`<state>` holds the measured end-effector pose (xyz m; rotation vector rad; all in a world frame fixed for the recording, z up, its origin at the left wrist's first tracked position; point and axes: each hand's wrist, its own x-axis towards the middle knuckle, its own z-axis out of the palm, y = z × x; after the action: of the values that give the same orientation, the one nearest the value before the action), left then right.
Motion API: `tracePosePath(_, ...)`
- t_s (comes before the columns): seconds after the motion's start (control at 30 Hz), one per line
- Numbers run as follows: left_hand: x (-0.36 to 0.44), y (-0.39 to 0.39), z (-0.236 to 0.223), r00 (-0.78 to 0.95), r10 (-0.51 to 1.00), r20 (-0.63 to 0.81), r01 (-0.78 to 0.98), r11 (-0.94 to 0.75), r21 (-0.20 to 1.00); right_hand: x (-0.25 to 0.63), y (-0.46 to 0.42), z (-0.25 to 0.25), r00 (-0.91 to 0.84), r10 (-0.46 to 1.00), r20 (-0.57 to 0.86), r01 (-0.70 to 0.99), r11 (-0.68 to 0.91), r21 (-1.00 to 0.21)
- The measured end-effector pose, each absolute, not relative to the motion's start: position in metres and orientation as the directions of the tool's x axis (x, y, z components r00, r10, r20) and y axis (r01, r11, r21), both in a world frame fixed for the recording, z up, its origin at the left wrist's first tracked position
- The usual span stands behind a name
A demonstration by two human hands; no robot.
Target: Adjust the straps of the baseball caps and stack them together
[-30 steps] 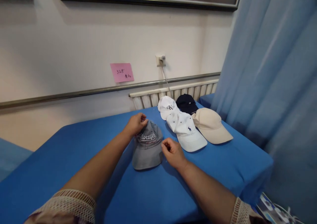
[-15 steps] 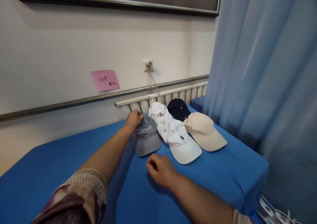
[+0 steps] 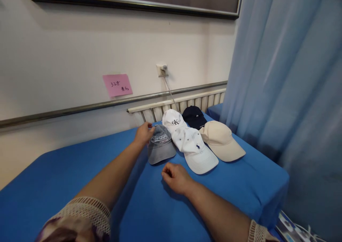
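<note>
A grey baseball cap (image 3: 162, 153) with white "Always" lettering lies on the blue-covered table, its brim facing me. At the left rear of its crown is my left hand (image 3: 143, 133), thumb and fingers slightly parted by the cap's edge; part of the fingers is hidden. My right hand (image 3: 176, 178) is loosely curled with nothing visible in it, resting low over the cloth in front of the grey cap's brim. Touching or close beside that cap are a white cap with a "CK" mark (image 3: 171, 119) and a white cap with a horse-rider emblem (image 3: 199, 158).
A beige cap (image 3: 220, 142) and a navy cap (image 3: 193, 116) lie farther right on the blue cloth (image 3: 80, 170). Behind the table are a radiator (image 3: 192, 101), a wall rail (image 3: 80, 110) and a plugged-in socket (image 3: 161, 70). A blue curtain (image 3: 280, 74) hangs at the right.
The grey cap has moved back and right, up against the white caps. My left hand has eased slightly away from it. My right hand has left the brim's side and moved nearer to me.
</note>
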<state>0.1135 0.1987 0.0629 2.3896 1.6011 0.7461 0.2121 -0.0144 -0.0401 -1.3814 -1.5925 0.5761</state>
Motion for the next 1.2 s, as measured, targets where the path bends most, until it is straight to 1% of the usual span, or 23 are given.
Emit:
tracePosePath(0.07, 0.095, 0.172, 0.056, 0.292, 0.903, 0.315, 0.79, -0.413, 0.452, 0.213, -0.014, -0.042, 0.06, 0.945, 0.321, 0.509, 0.248, -0.825)
tracePosePath(0.17, 0.057, 0.12, 0.033, 0.306, 0.903, 0.301, 0.733, -0.425, 0.531, 0.212, -0.014, -0.047, 0.055, 0.951, 0.303, 0.496, 0.238, -0.835)
tracePosePath(0.2, 0.044, 0.101, 0.023, 0.299, 0.915, 0.272, 0.655, -0.403, 0.639, 0.211, -0.015, -0.048, 0.05, 0.953, 0.3, 0.493, 0.238, -0.837)
tracePosePath(0.23, 0.03, 0.082, 0.013, 0.277, 0.93, 0.241, 0.589, -0.363, 0.722, 0.21, -0.015, -0.05, 0.043, 0.954, 0.296, 0.492, 0.238, -0.837)
tracePosePath(0.27, 0.017, 0.064, 0.003, 0.262, 0.945, 0.196, 0.562, -0.315, 0.765, 0.209, -0.016, -0.052, 0.033, 0.956, 0.291, 0.495, 0.237, -0.836)
tracePosePath(0.33, -0.005, 0.034, -0.014, 0.243, 0.962, 0.122, 0.565, -0.243, 0.789, 0.206, -0.017, -0.056, 0.005, 0.962, 0.274, 0.506, 0.234, -0.83)
tracePosePath(0.43, -0.025, 0.005, -0.025, 0.278, 0.959, 0.059, 0.575, -0.215, 0.789, 0.204, -0.02, -0.061, -0.039, 0.964, 0.264, 0.523, 0.245, -0.816)
tracePosePath(0.53, -0.029, -0.006, -0.025, 0.319, 0.945, 0.073, 0.582, -0.256, 0.772, 0.205, -0.022, -0.063, -0.037, 0.964, 0.264, 0.513, 0.245, -0.823)
tracePosePath(0.67, -0.024, -0.007, -0.022, 0.405, 0.91, 0.09, 0.606, -0.34, 0.719, 0.207, -0.025, -0.066, -0.03, 0.968, 0.247, 0.489, 0.23, -0.841)
tracePosePath(0.77, -0.023, -0.009, -0.022, 0.419, 0.903, 0.097, 0.609, -0.359, 0.707, 0.206, -0.027, -0.07, -0.025, 0.973, 0.229, 0.484, 0.212, -0.849)
tracePosePath(0.9, -0.027, -0.009, -0.016, 0.394, 0.915, 0.087, 0.598, -0.327, 0.731, 0.206, -0.026, -0.069, 0.022, 0.978, 0.207, 0.439, 0.176, -0.881)
tracePosePath(0.97, -0.029, -0.007, -0.002, 0.385, 0.92, 0.077, 0.607, -0.316, 0.729, 0.208, -0.025, -0.061, 0.046, 0.972, 0.232, 0.38, 0.197, -0.904)
tracePosePath(1.07, -0.029, -0.008, 0.035, 0.38, 0.921, 0.082, 0.661, -0.333, 0.673, 0.215, -0.028, -0.033, 0.11, 0.944, 0.311, 0.274, 0.272, -0.922)
tracePosePath(1.13, -0.027, -0.016, 0.067, 0.356, 0.923, 0.144, 0.697, -0.365, 0.617, 0.22, -0.034, -0.007, 0.152, 0.911, 0.384, 0.243, 0.342, -0.908)
tracePosePath(1.2, -0.024, -0.029, 0.097, 0.323, 0.909, 0.265, 0.711, -0.418, 0.565, 0.224, -0.044, 0.02, 0.204, 0.843, 0.497, 0.265, 0.442, -0.857)
